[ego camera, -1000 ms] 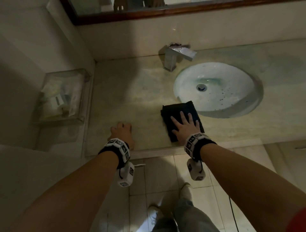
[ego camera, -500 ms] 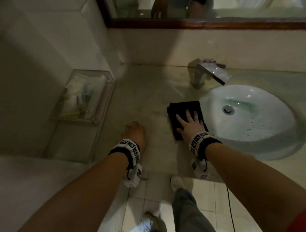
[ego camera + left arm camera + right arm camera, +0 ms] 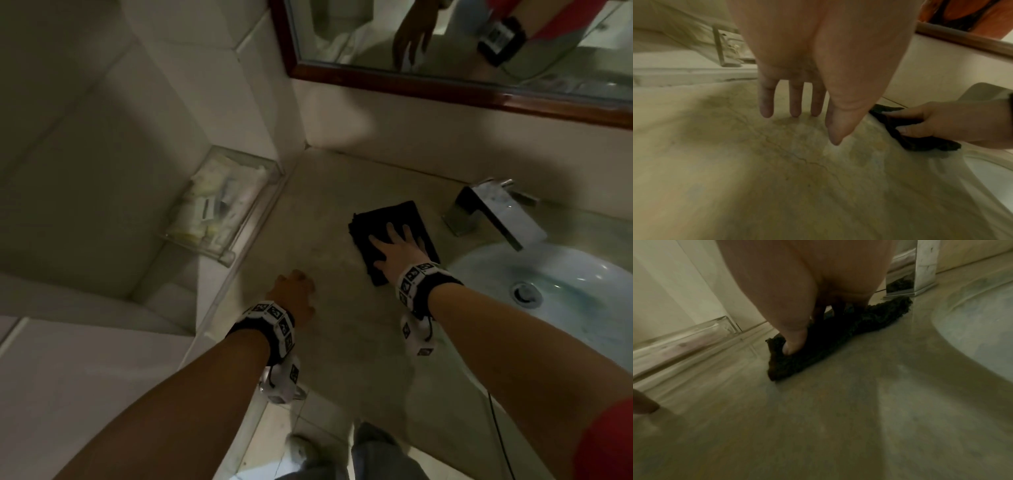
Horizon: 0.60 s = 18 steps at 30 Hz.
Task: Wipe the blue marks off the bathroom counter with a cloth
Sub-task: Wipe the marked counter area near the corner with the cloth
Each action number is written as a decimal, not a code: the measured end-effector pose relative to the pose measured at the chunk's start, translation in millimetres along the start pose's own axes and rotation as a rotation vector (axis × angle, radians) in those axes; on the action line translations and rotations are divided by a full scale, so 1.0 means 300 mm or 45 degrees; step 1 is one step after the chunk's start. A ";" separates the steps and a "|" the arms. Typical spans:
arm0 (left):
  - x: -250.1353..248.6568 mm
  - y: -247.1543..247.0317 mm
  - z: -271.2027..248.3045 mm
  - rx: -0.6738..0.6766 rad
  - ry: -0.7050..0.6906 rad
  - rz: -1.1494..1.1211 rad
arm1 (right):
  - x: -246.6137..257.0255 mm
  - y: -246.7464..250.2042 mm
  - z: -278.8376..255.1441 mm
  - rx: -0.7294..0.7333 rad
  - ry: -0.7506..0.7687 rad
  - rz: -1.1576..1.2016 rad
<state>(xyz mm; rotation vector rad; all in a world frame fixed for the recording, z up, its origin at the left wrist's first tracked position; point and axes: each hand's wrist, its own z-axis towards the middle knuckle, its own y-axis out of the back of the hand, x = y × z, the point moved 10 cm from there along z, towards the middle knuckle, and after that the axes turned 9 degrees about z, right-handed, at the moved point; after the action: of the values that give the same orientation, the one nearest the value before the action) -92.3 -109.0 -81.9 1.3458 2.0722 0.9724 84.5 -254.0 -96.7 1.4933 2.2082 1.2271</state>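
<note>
Marble counter (image 3: pixel 342 329) beside sink (image 3: pixel 561 274), right grip (image 3: pixel 397 251) flat on black cloth (image 3: pixel 383 219), left grip (image 3: pixel 294 294) relaxed.

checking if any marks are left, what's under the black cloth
The folded black cloth lies flat on the beige stone counter, with the right hand pressing on top. Whatever is beneath it, marks included, is covered and cannot be seen.

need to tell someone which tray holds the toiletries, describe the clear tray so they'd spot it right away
Start at the marble counter with the sink; follow it left to the corner wall. There a clear tray juts out beside the counter's left edge, filled with pale sachets and tubes. It is the only see-through thing, unlike the black cloth or metal tap.
</note>
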 end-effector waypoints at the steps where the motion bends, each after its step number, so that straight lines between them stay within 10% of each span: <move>1: 0.005 -0.004 -0.001 0.003 0.011 -0.018 | 0.002 0.004 0.006 0.005 0.011 -0.013; 9: 0.015 0.007 -0.031 0.021 0.079 -0.193 | 0.069 -0.015 -0.061 -0.061 0.152 -0.152; 18: 0.001 0.078 -0.136 0.036 0.221 -0.855 | 0.242 0.032 -0.276 -0.118 0.289 0.544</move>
<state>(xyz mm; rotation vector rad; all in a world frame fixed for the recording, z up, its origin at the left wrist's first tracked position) -108.0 -114.8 -38.0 0.5019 2.4216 0.7713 9.4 -234.3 -17.8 1.9384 1.9820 1.6745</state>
